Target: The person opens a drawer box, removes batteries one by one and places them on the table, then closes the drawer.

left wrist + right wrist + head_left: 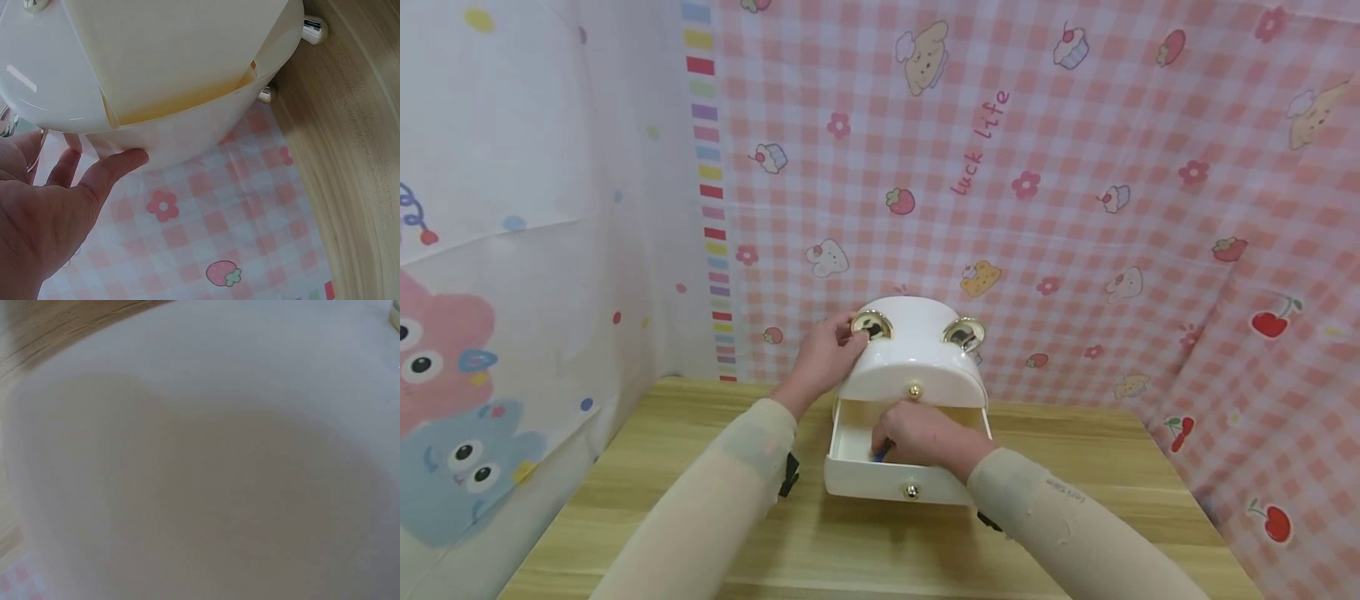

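A white, round-topped little cabinet [917, 362] with two gold-rimmed ears and gold knobs stands at the back of the wooden table [850, 554]. Its lower drawer [861, 486] is pulled out toward me. My left hand [826, 358] rests against the cabinet's upper left side by the left ear; in the left wrist view the fingers [115, 165] lie straight along the white cabinet [156, 56]. My right hand [925, 437] reaches down into the open drawer, fingers curled round a small blue thing [880, 455], mostly hidden. The right wrist view is filled by the drawer's blurred white inside [200, 475].
A pink checked cloth [1075, 167] with cartoon prints hangs behind and to the right, and a white cartoon cloth [512, 250] covers the left wall. The cabinet stands close to the back cloth [206, 206]. Bare wood [356, 125] shows around and in front of the drawer.
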`<state>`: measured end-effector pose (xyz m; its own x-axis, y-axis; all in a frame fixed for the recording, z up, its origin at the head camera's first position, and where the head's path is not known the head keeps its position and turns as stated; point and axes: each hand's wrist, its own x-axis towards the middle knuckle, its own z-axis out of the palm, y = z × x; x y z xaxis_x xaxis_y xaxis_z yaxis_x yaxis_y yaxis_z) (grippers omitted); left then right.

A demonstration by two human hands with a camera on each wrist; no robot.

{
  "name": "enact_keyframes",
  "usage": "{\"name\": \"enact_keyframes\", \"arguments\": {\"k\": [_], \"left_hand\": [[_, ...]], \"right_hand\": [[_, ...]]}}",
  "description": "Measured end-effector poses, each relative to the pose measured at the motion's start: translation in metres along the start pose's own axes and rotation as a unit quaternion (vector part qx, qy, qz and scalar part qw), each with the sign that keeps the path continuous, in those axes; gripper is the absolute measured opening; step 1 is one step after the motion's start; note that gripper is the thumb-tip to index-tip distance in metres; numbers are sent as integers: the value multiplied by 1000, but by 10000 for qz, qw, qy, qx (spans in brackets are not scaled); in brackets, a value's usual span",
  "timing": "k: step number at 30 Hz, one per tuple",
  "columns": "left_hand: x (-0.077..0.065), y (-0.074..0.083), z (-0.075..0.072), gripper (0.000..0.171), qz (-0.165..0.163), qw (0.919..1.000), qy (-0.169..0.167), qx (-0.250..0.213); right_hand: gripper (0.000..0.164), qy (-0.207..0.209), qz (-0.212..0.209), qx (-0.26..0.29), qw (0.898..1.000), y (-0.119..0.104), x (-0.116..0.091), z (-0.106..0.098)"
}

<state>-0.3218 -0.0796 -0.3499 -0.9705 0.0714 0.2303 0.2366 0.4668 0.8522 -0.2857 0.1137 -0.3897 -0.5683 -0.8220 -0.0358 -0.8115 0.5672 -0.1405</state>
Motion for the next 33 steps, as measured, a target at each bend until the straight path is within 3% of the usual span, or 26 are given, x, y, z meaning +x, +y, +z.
{"name": "enact_keyframes", "arguments": {"k": [10, 15, 23, 28, 33], "left_hand": [[-1, -1, 0, 37, 33, 10000, 1, -7], [-1, -2, 1, 37, -27, 10000, -51, -4], [1, -2, 0, 38, -39, 10000, -21, 20], [1, -2, 1, 36, -52, 10000, 2, 24], [0, -1, 1, 37, -14, 10000, 24, 24]], "right_hand": [[6, -313, 76, -302, 9990, -5, 3, -1], [10, -197, 178, 218, 9994, -6, -3, -10], [14, 301, 117, 1043, 9940, -17, -28, -43], [18, 1167, 141, 1825, 9761, -16, -66, -70], [19, 2004, 1003, 2429, 9438, 5, -115, -87]]}}
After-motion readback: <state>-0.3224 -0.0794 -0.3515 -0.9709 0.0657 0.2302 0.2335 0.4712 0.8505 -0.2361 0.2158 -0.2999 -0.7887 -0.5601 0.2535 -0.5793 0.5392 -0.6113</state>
